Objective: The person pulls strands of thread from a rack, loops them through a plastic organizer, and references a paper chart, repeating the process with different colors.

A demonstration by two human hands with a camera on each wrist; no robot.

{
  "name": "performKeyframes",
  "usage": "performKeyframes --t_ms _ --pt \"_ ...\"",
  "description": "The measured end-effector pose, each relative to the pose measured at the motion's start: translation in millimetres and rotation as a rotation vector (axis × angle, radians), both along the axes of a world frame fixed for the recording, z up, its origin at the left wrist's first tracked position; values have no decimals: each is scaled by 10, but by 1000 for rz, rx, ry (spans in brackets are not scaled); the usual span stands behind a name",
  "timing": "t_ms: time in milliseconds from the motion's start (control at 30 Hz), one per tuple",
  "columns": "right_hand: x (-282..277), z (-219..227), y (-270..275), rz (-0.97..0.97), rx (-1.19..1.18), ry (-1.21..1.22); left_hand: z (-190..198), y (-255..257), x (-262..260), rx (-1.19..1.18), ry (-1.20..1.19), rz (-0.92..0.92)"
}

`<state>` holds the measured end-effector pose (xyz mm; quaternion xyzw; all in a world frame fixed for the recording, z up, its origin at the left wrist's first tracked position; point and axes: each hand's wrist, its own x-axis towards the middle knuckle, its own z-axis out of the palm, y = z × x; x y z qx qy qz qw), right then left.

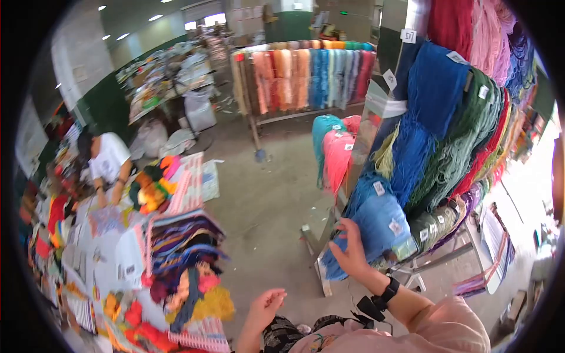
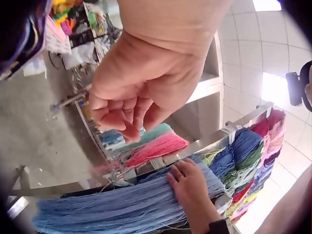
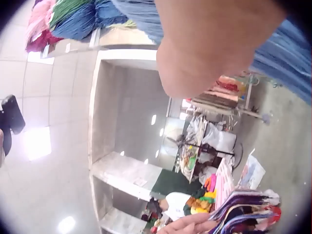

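Room: a workshop with a grey floor (image 1: 253, 235); a far yarn rack (image 1: 254, 130) is seen at upper centre. At right, a near rack (image 1: 321, 279) is hung with tagged skeins. At lower left, a worktop (image 1: 76, 250) is covered with coloured textiles. The light-blue skein (image 1: 376, 215) is hung low on the near rack, right of centre. Step, as judged: skein being positioned or smoothed. The right hand (image 1: 353, 256) is rested on it, fingers spread, nothing gripped; the left hand (image 1: 265, 309) is loosely curled, empty. For the next move, light, even contact is judged to be called for, to avoid snagging.
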<state>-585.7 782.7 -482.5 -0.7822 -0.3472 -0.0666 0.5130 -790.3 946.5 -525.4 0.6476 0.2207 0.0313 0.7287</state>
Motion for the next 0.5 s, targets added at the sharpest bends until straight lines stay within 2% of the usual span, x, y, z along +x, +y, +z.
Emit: performKeyframes --t_ms 100,233,300,433,467,500 --pt "215 -22 85 -223 35 55 -55 580 818 24 -13 -213" --pt "312 -90 333 -183 -126 12 147 1467 2078 91 -114 -399" --pt "404 96 606 -164 -162 74 321 1826 2764 102 -160 -466" --pt "951 886 1147 -405 -189 -355 758 2186 4116 148 -265 -717" --pt "1083 986 1159 -452 -237 -414 807 2158 4395 131 -286 -772" --pt "1156 1015 1190 -546 -260 -370 881 2128 4661 117 -308 -820"
